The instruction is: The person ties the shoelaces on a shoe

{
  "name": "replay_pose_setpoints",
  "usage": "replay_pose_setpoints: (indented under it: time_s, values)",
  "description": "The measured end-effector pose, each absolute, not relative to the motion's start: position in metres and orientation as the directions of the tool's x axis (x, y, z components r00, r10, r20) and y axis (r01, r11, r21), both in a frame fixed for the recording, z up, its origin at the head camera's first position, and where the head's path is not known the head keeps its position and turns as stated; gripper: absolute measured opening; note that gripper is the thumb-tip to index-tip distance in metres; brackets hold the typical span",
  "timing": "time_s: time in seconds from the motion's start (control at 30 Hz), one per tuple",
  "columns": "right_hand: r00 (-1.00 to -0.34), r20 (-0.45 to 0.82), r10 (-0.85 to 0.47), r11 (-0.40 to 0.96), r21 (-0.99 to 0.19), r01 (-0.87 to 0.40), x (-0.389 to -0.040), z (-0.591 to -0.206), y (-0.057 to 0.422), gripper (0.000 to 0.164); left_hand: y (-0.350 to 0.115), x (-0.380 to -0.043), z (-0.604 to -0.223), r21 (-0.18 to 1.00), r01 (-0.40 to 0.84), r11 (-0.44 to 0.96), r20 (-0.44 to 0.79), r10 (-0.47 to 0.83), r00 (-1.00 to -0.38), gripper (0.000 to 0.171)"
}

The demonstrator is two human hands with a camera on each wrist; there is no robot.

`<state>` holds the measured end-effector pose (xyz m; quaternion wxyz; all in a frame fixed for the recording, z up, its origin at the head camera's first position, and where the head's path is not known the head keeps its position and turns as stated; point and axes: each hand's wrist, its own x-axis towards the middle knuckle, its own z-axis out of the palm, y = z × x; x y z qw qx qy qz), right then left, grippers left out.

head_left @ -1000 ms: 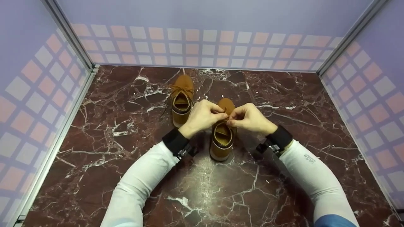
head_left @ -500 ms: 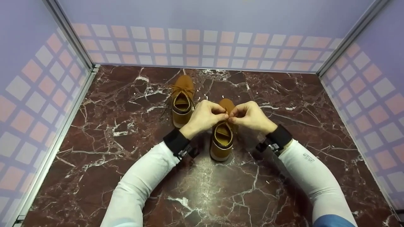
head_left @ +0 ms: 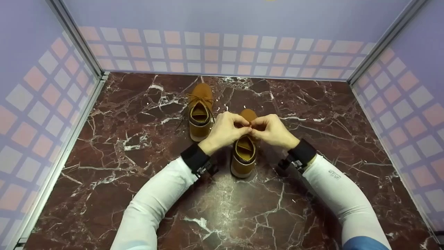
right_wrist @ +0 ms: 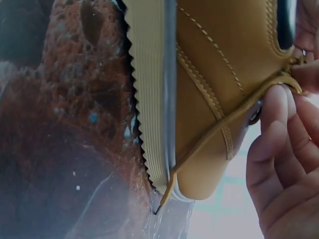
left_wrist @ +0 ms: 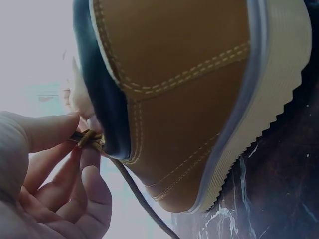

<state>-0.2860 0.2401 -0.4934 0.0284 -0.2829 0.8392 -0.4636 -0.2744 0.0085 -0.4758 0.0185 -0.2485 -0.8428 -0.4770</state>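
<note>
Over the front of the tan lace-up shoe (head_left: 242, 166) on the right, my two hands meet fingertip to fingertip. My left hand (head_left: 226, 130) pinches the brown shoelace (left_wrist: 88, 139) between thumb and forefinger, right at a small knot in the left wrist view. From the other side my right hand (head_left: 274, 131) pinches the lace too. One lace end (right_wrist: 199, 144) trails down the shoe's side to its sole in the right wrist view. The toe shows beyond my fingers in the head view, while the laced part is mostly hidden by them.
Farther left and slightly ahead stands the matching tan shoe (head_left: 200, 131), its lace tied in a bow (head_left: 200, 98). Both rest on a dark red marbled floor (head_left: 138, 194). Purple panels (head_left: 222, 17) with a checked band enclose three sides.
My right hand has shifted slightly left and its fingertips have come up against those of my left hand. The bit of lace that stuck up between them is now covered. Both shoes stay put.
</note>
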Motion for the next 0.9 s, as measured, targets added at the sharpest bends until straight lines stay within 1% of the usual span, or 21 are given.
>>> replay_pose_setpoints:
  time_s: [0.13,0.23,0.33,0.43,0.53,0.63,0.7,0.77,0.8,0.9]
  values:
    - [-0.827,0.232,-0.511,0.446,-0.751,-0.487,-0.284,-0.493,0.237,0.01,0.008,-0.274,-0.478,0.789,0.456,0.411,0.29,0.404,-0.867,0.017]
    - [-0.842,0.192,-0.504,0.429,-0.79,-0.437,-0.284,-0.491,0.237,0.01,0.007,-0.274,-0.479,0.792,0.465,0.396,0.301,0.41,-0.861,0.016]
    - [-0.858,0.106,-0.502,0.361,-0.876,-0.32,-0.287,-0.491,0.24,0.014,0.006,-0.274,-0.479,0.792,0.469,0.391,0.302,0.416,-0.858,0.014]
    - [-0.852,0.004,-0.524,0.282,-0.943,-0.178,-0.29,-0.492,0.243,0.013,0.006,-0.274,-0.479,0.791,0.471,0.39,0.302,0.422,-0.855,0.013]
    - [-0.82,-0.093,-0.565,0.198,-0.98,-0.025,-0.291,-0.493,0.245,0.01,0.006,-0.274,-0.478,0.788,0.481,0.385,0.309,0.428,-0.849,0.012]
    - [-0.777,-0.181,-0.603,0.077,-0.983,0.169,-0.291,-0.493,0.247,0.019,0.006,-0.274,-0.478,0.781,0.496,0.379,0.324,0.434,-0.841,0.011]
    - [-0.753,-0.221,-0.62,0.016,-0.963,0.27,-0.292,-0.492,0.249,0.026,0.006,-0.274,-0.477,0.776,0.506,0.376,0.333,0.436,-0.836,0.011]
    - [-0.731,-0.257,-0.632,-0.006,-0.942,0.336,-0.293,-0.491,0.25,0.032,0.005,-0.274,-0.478,0.775,0.511,0.372,0.34,0.437,-0.833,0.011]
    - [-0.723,-0.27,-0.636,0.002,-0.937,0.348,-0.294,-0.491,0.25,0.033,0.005,-0.274,-0.478,0.774,0.514,0.369,0.344,0.436,-0.832,0.01]
    - [-0.691,-0.309,-0.653,0.047,-0.928,0.37,-0.295,-0.49,0.252,0.027,0.005,-0.273,-0.479,0.772,0.524,0.359,0.359,0.434,-0.826,0.01]
